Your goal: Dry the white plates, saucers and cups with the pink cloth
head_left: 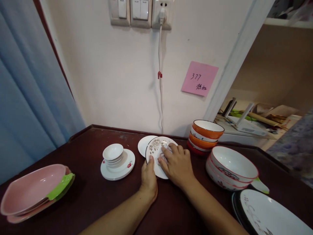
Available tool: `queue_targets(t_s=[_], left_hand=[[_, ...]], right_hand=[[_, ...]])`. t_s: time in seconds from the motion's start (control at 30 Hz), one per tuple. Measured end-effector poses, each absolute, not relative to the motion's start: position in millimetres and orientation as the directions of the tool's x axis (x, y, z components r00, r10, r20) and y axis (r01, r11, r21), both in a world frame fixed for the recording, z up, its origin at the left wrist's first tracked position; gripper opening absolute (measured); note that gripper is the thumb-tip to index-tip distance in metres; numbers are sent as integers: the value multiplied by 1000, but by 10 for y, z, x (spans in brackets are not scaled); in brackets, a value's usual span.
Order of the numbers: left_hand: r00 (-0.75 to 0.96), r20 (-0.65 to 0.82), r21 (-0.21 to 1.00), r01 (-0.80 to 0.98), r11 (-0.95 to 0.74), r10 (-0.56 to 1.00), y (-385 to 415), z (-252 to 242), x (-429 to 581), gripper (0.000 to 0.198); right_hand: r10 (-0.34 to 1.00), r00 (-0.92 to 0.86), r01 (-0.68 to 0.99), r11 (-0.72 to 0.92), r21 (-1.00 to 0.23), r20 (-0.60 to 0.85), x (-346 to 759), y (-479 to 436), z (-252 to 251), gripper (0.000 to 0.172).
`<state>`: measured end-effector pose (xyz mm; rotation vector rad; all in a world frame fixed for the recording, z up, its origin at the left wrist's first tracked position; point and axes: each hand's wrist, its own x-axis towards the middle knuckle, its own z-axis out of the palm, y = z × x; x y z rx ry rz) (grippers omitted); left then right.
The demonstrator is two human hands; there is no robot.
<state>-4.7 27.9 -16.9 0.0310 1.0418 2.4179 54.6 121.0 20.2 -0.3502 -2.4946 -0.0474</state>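
Holding the flower-patterned plate by its near left edge, the left hand has its thumb up on the rim and the rest of its fingers out of sight. Across on the right, the right hand lies over the plate's right side, fingers bent and a little apart on the face; whether it grips anything there, I cannot tell! So the plate sits right between the two hands, tilted toward us, its brown flowers showing at the far left. Just behind it, a plain white plate peeks out on the dark red table. Over to the left, small white dishes stand stacked on white plates with red flowers, and farther left come pink dishes with a green end. Far right, orange and white bowls tower up; nearer, red-rimmed bowls, and nearest of all, large oval plates.
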Motion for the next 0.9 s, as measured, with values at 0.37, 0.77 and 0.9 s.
queue_targets(t_s=[0.37,0.77,0.9], left_hand=[[-784,-83,748,-457,-481,615,260,-147,-26,51],[-765,-35,798,-408,-443,643,248,-176,-46,54],[-741,-29,811,-409,-418,671,249,-175,-28,55]], right_hand=[[442,-607,132,875,-465,660,514,1473,117,29],[60,-815,-271,839,-471,576,554,1247,246,30],[141,-765,-127,924,-361,629,525,1336,219,28]])
